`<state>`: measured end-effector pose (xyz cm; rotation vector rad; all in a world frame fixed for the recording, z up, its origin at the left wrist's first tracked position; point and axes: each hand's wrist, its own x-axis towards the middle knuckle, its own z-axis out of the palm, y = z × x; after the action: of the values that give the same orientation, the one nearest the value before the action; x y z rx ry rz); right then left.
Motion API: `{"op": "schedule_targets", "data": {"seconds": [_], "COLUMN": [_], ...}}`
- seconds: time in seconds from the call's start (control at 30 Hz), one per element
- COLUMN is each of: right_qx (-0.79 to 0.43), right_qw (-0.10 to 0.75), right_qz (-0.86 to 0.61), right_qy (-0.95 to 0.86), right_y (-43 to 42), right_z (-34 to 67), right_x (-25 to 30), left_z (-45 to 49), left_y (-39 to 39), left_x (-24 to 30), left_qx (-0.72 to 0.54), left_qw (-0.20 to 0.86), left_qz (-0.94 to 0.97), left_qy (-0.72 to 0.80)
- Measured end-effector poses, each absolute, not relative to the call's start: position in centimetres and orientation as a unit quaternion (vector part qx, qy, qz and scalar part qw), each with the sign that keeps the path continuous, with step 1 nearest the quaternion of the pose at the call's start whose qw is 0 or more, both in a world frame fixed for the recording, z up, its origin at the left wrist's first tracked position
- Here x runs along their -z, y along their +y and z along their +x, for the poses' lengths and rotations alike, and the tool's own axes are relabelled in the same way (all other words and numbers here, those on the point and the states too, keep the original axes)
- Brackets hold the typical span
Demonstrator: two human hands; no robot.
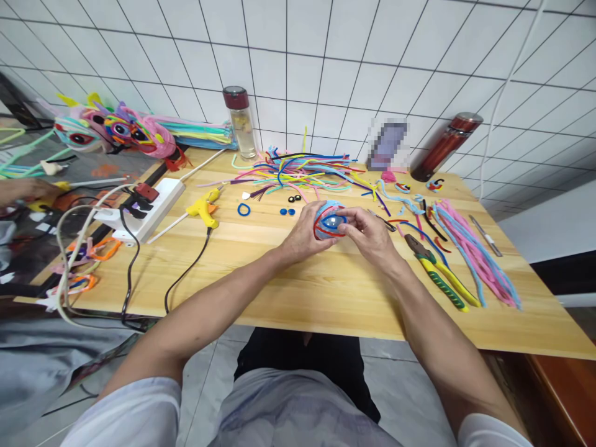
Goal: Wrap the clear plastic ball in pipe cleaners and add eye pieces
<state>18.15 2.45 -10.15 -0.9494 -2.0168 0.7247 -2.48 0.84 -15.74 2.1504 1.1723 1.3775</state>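
Both my hands hold a small round piece [329, 221] made of light blue, red and dark blue pipe cleaners, like an eye, just above the wooden table [298, 292]. My left hand [305, 233] cups its left side with fingers curled round it. My right hand [367, 233] pinches its right edge with thumb and fingers. A pile of coloured pipe cleaners [298, 171] lies just behind the piece. Small blue rings and black loops [288, 208] lie to the left of my left hand.
A yellow glue gun [205, 208] and a white power strip [149, 208] lie at left. Yellow-green pliers [440, 273] and pink and blue pipe cleaners [475, 254] lie at right. Two bottles [242, 124] [444, 146] stand at the back. Another person's hand [23, 189] is at far left.
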Motion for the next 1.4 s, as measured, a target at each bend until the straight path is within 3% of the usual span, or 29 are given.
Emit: {"op": "schedule_targets", "data": {"seconds": [0.27, 0.67, 1.4], "right_qx": [-0.151, -0.153, -0.166], "right_qw": [0.373, 0.382, 0.399], "right_qz": [-0.348, -0.33, -0.338], "right_qy": [-0.847, -0.85, -0.836], "right_y": [2.2, 2.4, 2.7], "right_z": [17.9, 18.1, 18.2], "right_x": [9.3, 9.7, 10.3], "left_z": [-2.5, -3.8, -3.9], "left_y": [0.7, -0.3, -0.2], "left_x": [15.6, 14.3, 14.3], "left_qx": [-0.48, -0.461, -0.45], "left_qw": [0.174, 0.279, 0.287], "left_qz": [0.755, 0.735, 0.728], "left_qy": [0.411, 0.412, 0.43]}}
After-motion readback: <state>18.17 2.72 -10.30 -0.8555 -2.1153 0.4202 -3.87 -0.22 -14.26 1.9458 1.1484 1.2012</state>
